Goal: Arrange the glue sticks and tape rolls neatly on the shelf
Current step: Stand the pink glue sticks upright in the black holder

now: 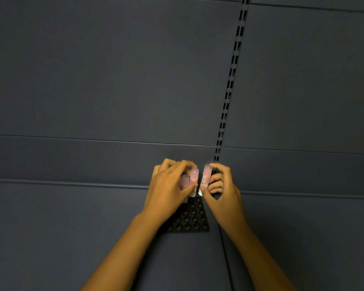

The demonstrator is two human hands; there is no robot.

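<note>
Backdrop: dark slate-blue shelving panels [114,80] filled your view, split by a slotted upright rail [232,76] running down toward your hands.
Shelf: the shelf surface [72,217] was the same dark blue, with a seam running down it to the right of centre, under your right forearm.
Tray: a black holder tray [190,219] with rows of round sockets lay on the shelf between your wrists, its far end hidden behind your hands.
Left hand: your left hand [168,185] was curled around two pink-capped glue sticks [189,180], thumb low at the front and fingers wrapped over their tops; the sticks stood upright, side by side, at the tray's far end.
Right hand: your right hand [221,187] pinched a third glue stick [205,177] between thumb and forefinger, the other fingers curled behind it.
Third stick: it leaned slightly to the right, just beside the pair but apart from them, its white base above the tray's far end.
Seating: you could not tell whether any stick sat in a socket.
</note>
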